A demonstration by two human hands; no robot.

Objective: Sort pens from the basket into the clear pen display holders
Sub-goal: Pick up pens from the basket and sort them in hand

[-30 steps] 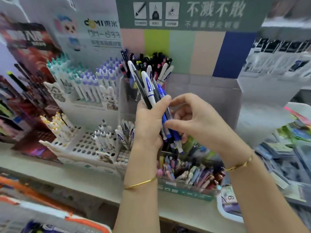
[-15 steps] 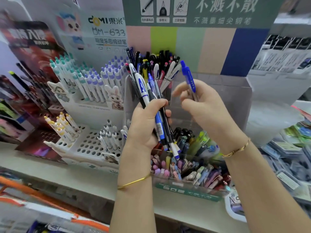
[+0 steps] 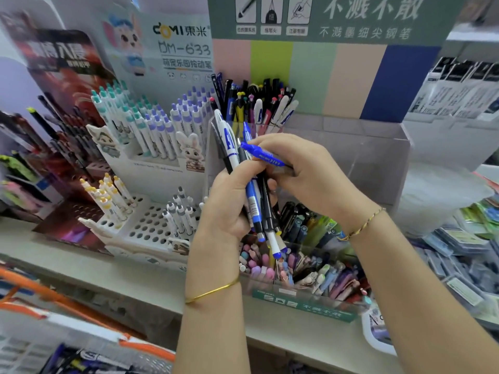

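In front of the clear acrylic pen display holder (image 3: 378,157), the left hand (image 3: 226,209) is clenched around an upright bundle of blue, black and white click pens (image 3: 252,195), whose ends stick out above and below the fist. The right hand (image 3: 310,174) pinches a single blue plastic pen (image 3: 266,156) in its curled fingers. That pen lies almost level, crossing the top of the bundle and touching it, with its clip end pointing left. Below both hands, the holder's front compartment contains pastel pens (image 3: 310,271), while dark pens (image 3: 259,101) stand in its back left section. The orange-rimmed basket (image 3: 81,346) sits at the lower left, well apart from the hands.
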